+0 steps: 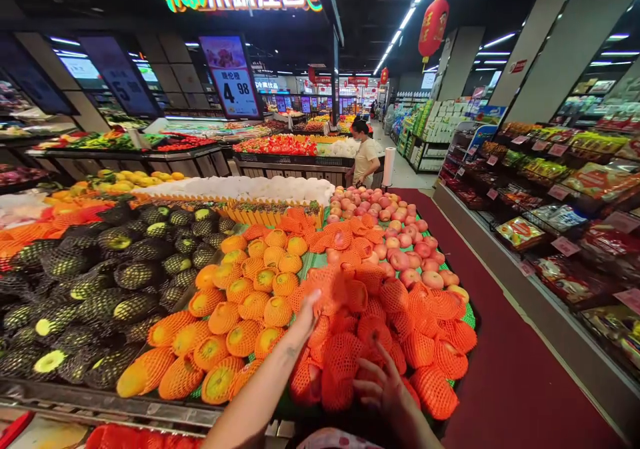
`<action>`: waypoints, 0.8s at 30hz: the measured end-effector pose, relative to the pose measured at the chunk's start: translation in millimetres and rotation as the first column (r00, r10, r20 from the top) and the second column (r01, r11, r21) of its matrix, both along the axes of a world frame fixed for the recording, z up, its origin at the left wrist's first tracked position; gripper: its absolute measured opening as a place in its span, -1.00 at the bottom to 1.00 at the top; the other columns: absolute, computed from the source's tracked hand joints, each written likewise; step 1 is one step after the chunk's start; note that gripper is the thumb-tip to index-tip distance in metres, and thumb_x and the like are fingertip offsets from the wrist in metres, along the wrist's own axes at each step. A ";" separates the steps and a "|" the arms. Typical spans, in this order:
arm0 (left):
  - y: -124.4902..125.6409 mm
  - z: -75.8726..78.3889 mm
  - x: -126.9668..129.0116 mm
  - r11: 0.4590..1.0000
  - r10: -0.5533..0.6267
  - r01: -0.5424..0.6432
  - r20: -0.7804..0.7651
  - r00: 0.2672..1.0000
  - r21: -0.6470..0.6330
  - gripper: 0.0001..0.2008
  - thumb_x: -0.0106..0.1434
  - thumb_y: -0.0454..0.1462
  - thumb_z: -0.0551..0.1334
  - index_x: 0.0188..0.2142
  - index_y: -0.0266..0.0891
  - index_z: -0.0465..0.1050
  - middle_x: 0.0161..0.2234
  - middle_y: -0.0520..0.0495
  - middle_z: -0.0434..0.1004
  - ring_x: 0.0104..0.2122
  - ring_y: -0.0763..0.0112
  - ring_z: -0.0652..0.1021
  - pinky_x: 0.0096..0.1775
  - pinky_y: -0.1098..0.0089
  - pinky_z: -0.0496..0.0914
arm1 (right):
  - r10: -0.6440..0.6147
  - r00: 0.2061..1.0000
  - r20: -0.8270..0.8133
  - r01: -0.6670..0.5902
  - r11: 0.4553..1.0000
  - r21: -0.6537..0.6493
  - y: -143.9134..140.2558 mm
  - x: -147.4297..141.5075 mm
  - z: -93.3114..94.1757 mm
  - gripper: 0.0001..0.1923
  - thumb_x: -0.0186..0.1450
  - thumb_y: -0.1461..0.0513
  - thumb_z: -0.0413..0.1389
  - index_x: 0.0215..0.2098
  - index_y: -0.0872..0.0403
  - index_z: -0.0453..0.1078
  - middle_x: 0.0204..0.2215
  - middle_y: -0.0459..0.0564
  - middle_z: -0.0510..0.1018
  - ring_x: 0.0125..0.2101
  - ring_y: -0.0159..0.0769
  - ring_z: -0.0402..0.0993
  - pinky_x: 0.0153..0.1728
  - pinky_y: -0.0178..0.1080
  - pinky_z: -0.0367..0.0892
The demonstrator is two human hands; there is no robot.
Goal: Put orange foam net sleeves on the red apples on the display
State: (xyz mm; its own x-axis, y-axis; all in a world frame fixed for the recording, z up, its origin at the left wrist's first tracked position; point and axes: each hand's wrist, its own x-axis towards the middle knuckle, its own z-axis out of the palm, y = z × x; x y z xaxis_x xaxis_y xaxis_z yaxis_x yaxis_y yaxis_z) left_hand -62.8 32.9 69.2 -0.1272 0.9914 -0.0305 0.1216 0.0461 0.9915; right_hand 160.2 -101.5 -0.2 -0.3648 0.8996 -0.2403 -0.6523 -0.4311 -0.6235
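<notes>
Your left hand (pixel 309 312) has its grip closed on the edge of an orange foam net (pixel 334 288), lifting it just above the heap of netted fruit; how firmly the fingertips pinch cannot be told, since the net hides them. Your right hand (pixel 387 386) rests open, fingers spread wide, on the front of the same pile of orange-netted fruit (pixel 400 329) and holds nothing. The raised net looks loose and springy (foam mesh tends to stretch and snag), so to handle it well, keep the pinch near its rim and lift it straight up, letting your right palm steady the fruit below so nothing rolls toward the front edge of the desk (pixel 150 406). Just beside your left hand, to its left, lie the netted mangoes (pixel 240 309), yellow showing through the mesh, close enough that a wide sweep of your forearm could nudge them. Beyond those sits a bank of dark-netted green fruit (pixel 100 282), and behind your pile the bare peaches (pixel 395 236) are stacked toward the back. A person in a pale top (pixel 365 159) stands well apart at the far display, beside the red carpet aisle (pixel 500 369).
</notes>
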 end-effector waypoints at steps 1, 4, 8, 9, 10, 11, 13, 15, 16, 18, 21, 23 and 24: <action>19.6 4.4 -9.9 0.999 0.046 -0.046 -0.013 0.999 0.004 -0.39 0.50 -0.01 -0.12 0.20 -0.54 0.23 0.07 -0.41 0.55 0.04 0.05 0.59 -0.03 0.16 0.53 | 0.008 1.000 0.007 -0.008 1.000 -0.002 0.4 0.7 -0.9 0.04 -0.17 -0.22 0.47 0.25 -0.29 0.32 0.12 0.15 0.56 -0.11 0.03 0.65 -0.23 -0.06 0.50; 75.7 11.1 -38.6 0.982 0.191 -0.189 -0.119 0.974 0.021 -0.41 0.47 -0.05 0.04 0.31 -0.43 0.04 0.17 -0.39 0.47 0.13 0.16 0.52 0.08 0.21 0.47 | 0.036 0.999 0.006 -0.036 0.999 0.007 1.3 2.4 -1.7 -0.02 -0.14 -0.20 0.47 0.22 -0.28 0.35 0.12 0.14 0.56 -0.09 0.05 0.65 -0.24 -0.08 0.50; 123.9 2.2 -62.3 0.974 0.198 -0.225 -0.375 0.906 -0.031 -0.35 0.31 -0.04 0.26 0.23 -0.37 0.15 0.16 -0.40 0.47 0.09 0.15 0.54 0.08 0.24 0.41 | 0.053 0.999 0.014 -0.053 0.997 0.050 4.1 5.5 1.9 -0.06 -0.08 -0.19 0.45 0.24 -0.27 0.33 0.12 0.15 0.56 -0.10 0.01 0.65 -0.23 -0.12 0.47; 130.9 -1.4 -64.4 0.976 0.165 -0.210 -0.444 0.881 -0.053 -0.32 0.25 -0.03 0.33 0.20 -0.36 0.18 0.13 -0.40 0.50 0.06 0.09 0.55 0.05 0.22 0.41 | 0.048 0.999 0.018 -0.049 0.998 0.040 5.5 6.7 2.7 -0.07 -0.06 -0.20 0.44 0.23 -0.26 0.33 0.12 0.16 0.56 -0.11 -0.01 0.65 -0.23 -0.12 0.46; 136.7 -4.8 -65.1 0.979 0.128 -0.191 -0.512 0.849 -0.072 -0.27 0.17 -0.01 0.38 0.18 -0.34 0.20 0.10 -0.40 0.52 0.03 0.03 0.56 0.02 0.19 0.40 | 0.053 0.998 0.021 -0.054 0.998 0.022 7.2 8.2 3.2 -0.07 -0.06 -0.21 0.44 0.22 -0.24 0.35 0.11 0.16 0.56 -0.12 -0.01 0.65 -0.24 -0.13 0.45; 141.8 -7.9 -64.6 0.981 0.093 -0.173 -0.578 0.811 -0.084 -0.22 0.10 -0.01 0.43 0.18 -0.33 0.21 0.09 -0.41 0.52 0.03 -0.03 0.55 0.02 0.17 0.39 | 0.058 0.998 0.020 -0.058 0.998 0.001 9.1 9.8 3.1 -0.07 -0.08 -0.21 0.44 0.21 -0.23 0.36 0.11 0.15 0.57 -0.12 0.01 0.65 -0.26 -0.14 0.44; 151.5 -13.6 -61.2 0.986 0.037 -0.141 -0.695 0.718 -0.093 -0.13 0.02 -0.05 0.48 0.21 -0.32 0.17 0.13 -0.45 0.47 0.09 -0.13 0.50 0.06 0.14 0.33 | 0.055 0.998 0.016 -0.055 0.998 -0.031 13.5 13.1 1.5 -0.06 -0.11 -0.22 0.45 0.18 -0.21 0.38 0.10 0.15 0.58 -0.12 0.04 0.65 -0.28 -0.14 0.43; 162.1 -18.8 -56.4 0.987 -0.010 -0.119 -0.786 0.618 -0.106 -0.06 0.00 -0.10 0.48 0.26 -0.39 0.10 0.18 -0.54 0.39 0.15 -0.20 0.43 0.13 0.10 0.25 | 0.045 0.999 0.008 -0.044 0.998 -0.035 17.8 15.9 -1.7 -0.10 -0.08 -0.23 0.43 0.17 -0.20 0.39 0.09 0.15 0.58 -0.11 0.06 0.65 -0.28 -0.12 0.43; 167.7 -21.5 -53.9 0.986 -0.038 -0.111 -0.822 0.568 -0.122 -0.03 0.01 -0.13 0.48 0.28 -0.44 0.07 0.18 -0.60 0.36 0.17 -0.24 0.40 0.15 0.07 0.22 | 0.042 0.999 0.001 -0.042 0.999 -0.029 19.8 17.0 -3.6 -0.12 -0.07 -0.23 0.42 0.16 -0.21 0.40 0.09 0.15 0.58 -0.12 0.06 0.65 -0.27 -0.11 0.43; 179.1 -27.0 -49.2 0.982 -0.105 -0.089 -0.875 0.473 -0.166 -0.02 0.01 -0.16 0.47 0.29 -0.48 0.06 0.20 -0.65 0.32 0.20 -0.29 0.36 0.18 0.01 0.17 | 0.049 0.999 -0.016 -0.050 0.999 -0.017 23.8 18.9 -7.5 -0.16 -0.05 -0.23 0.41 0.15 -0.24 0.42 0.08 0.13 0.59 -0.12 0.03 0.64 -0.28 -0.11 0.44; 194.9 -33.7 -42.6 0.970 -0.206 -0.052 -0.917 0.342 -0.237 -0.06 -0.01 -0.19 0.48 0.30 -0.36 0.13 0.26 -0.58 0.27 0.28 -0.28 0.26 0.22 -0.01 0.12 | 0.059 0.998 -0.022 -0.059 0.998 -0.016 29.3 21.3 -12.6 -0.22 -0.05 -0.22 0.42 0.12 -0.32 0.44 0.07 0.04 0.60 -0.13 -0.04 0.64 -0.27 -0.15 0.45; 203.5 -34.9 -39.3 0.960 -0.258 -0.039 -0.927 0.272 -0.278 -0.06 -0.02 -0.17 0.48 0.30 -0.30 0.16 0.29 -0.53 0.24 0.32 -0.25 0.19 0.24 0.00 0.11 | 0.048 0.999 -0.010 -0.049 0.999 -0.010 32.5 22.5 -14.5 -0.27 0.01 -0.24 0.38 0.12 -0.34 0.44 0.09 -0.01 0.58 -0.10 -0.07 0.63 -0.22 -0.15 0.45; 206.8 -34.3 -38.3 0.955 -0.277 -0.039 -0.929 0.244 -0.295 -0.05 -0.03 -0.15 0.49 0.31 -0.29 0.17 0.31 -0.52 0.21 0.34 -0.25 0.16 0.25 0.00 0.10 | 0.045 0.999 -0.005 -0.045 0.999 -0.007 33.8 22.8 -14.8 -0.29 0.04 -0.24 0.35 0.13 -0.34 0.43 0.11 -0.01 0.57 -0.08 -0.08 0.62 -0.19 -0.14 0.45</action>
